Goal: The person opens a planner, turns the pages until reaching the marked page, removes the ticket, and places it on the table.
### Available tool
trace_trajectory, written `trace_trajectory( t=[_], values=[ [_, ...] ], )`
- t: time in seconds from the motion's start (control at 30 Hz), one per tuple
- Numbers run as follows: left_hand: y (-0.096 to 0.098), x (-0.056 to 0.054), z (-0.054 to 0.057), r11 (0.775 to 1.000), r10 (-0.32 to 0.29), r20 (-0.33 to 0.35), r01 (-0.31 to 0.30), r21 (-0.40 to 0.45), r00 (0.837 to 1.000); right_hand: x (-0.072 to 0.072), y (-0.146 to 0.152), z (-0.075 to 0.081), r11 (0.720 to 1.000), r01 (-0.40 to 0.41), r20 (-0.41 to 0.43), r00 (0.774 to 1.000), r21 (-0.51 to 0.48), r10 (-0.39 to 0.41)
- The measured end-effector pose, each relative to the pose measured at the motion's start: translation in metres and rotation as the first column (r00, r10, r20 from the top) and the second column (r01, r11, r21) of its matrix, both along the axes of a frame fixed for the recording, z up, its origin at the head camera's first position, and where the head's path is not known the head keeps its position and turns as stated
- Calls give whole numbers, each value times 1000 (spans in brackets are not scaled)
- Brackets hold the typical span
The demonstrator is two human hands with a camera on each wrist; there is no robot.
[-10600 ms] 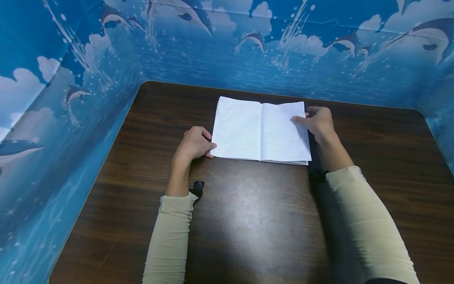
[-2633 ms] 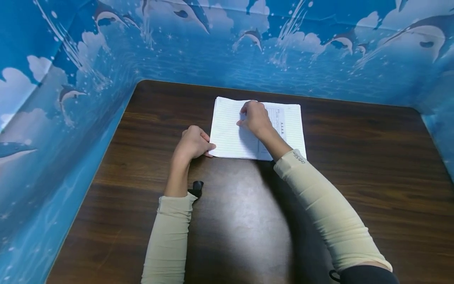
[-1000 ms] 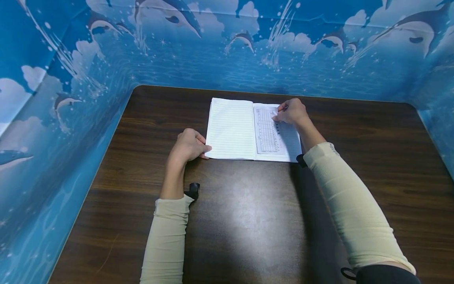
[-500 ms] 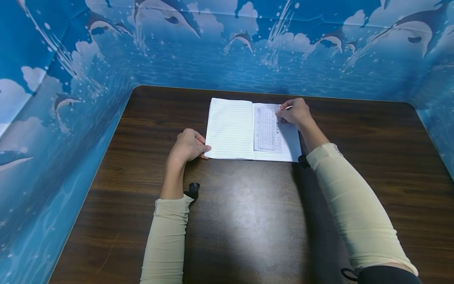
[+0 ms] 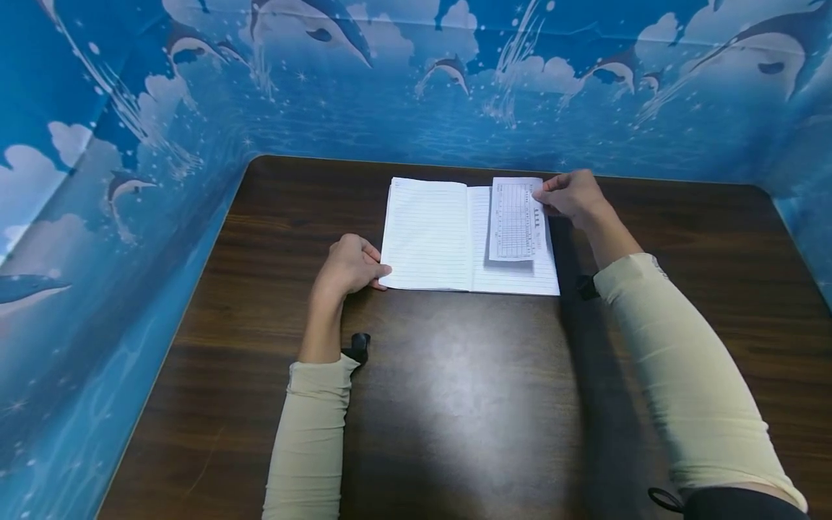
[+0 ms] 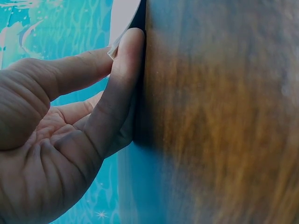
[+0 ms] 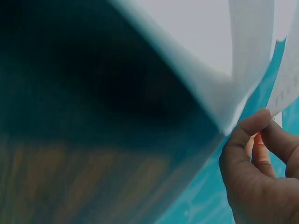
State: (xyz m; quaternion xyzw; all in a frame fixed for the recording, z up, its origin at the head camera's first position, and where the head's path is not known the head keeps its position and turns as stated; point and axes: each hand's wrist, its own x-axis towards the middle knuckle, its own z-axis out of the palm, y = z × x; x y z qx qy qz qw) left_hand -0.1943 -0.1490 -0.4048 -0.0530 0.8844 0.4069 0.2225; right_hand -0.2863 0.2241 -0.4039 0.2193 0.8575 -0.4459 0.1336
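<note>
An open notebook (image 5: pixel 425 235) with lined white pages lies near the far side of the table. My left hand (image 5: pixel 349 267) pinches its lower left corner, thumb on top and fingers beneath; the left wrist view shows the page corner between thumb and finger. Between thumb and finger of my right hand (image 5: pixel 575 196) is the right edge of a printed paper slip (image 5: pixel 513 220) with a table grid on it. The slip is lifted off the right page, casting a shadow there. In the right wrist view, the slip (image 7: pixel 286 84) hangs from the fingertips beside the notebook pages (image 7: pixel 187 42).
The dark wooden table (image 5: pixel 448 404) has a rounded far left corner. A blue curtain (image 5: pixel 364 108) printed with dolphins stands along its far and left sides. Small black devices sit at both wrists, such as the left wrist strap (image 5: pixel 359 347).
The right hand has moved right and away from the notebook's middle, lifting the slip off the right page. Earlier it turned a page, uncovering the slip. The left hand keeps its place on the corner.
</note>
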Motion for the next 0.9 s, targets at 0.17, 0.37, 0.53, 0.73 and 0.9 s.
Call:
trace_trajectory(
  t=[0.17,0.37,0.53,0.73,0.9],
  values=[
    [-1,-1,0,1000,6,1,-6,7,1000,0,31,17,1000,-1,13,1000,3,1],
    [0,-1,0,1000,3,6,-3,16,1000,5,77,27,994,-8,60,998,110,1],
    [1,-1,0,1000,8,11,-8,24,1000,20,115,21,985,-10,68,998,170,-2],
    [2,0,0,999,13,16,-13,30,1000,40,145,3,976,-21,40,999,219,13],
    [1,1,2,1000,14,16,-14,27,1000,47,151,-13,959,-87,11,996,270,87]
  ],
)
